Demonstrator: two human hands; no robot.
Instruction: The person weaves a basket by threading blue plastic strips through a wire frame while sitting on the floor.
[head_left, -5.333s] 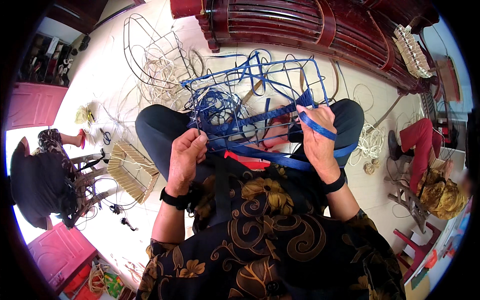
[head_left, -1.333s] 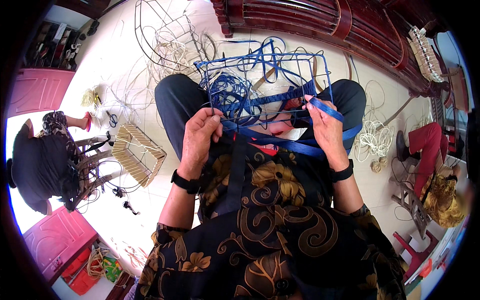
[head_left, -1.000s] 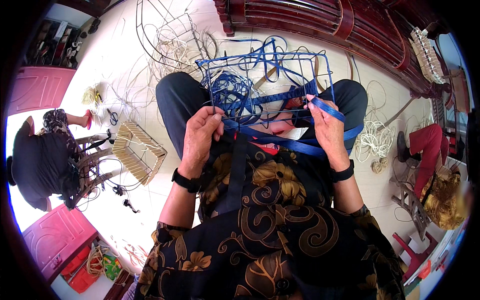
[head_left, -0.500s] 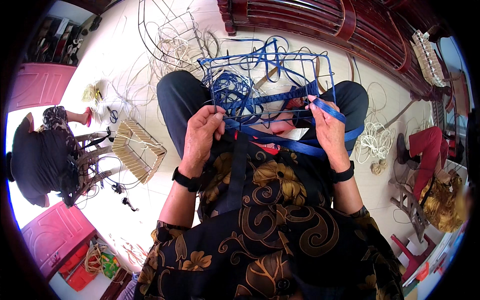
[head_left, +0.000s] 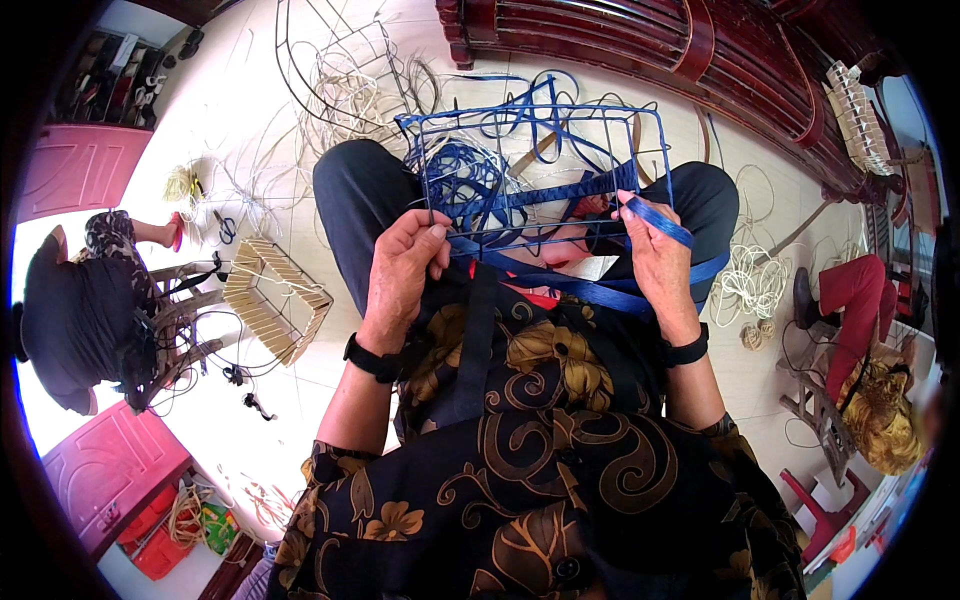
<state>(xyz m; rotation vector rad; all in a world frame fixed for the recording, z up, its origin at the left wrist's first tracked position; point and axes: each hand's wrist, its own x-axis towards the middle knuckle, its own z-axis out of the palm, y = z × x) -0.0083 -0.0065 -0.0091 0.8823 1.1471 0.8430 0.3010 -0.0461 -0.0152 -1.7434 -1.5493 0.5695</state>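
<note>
A rectangular wire frame, wound in blue along its rim, rests over my crossed legs, with a band of woven blue strap along its near part. My left hand has its fingers closed on the frame's near left corner. My right hand pinches a flat blue strap near the frame's near right, the strap looped across its fingers and trailing behind the wrist. A tangle of blue strapping lies inside or beneath the frame; which, I cannot tell.
Loose pale cord, a bare wire frame, scissors and a half-wrapped beige frame lie on the floor. A dark red wooden bench spans the back. Seated people flank me, left and right.
Since the oldest frame, my hands and the blue frame appear higher and slightly further right, along with much of the scene. Both grips look the same; the last second shows only slight shifts.
</note>
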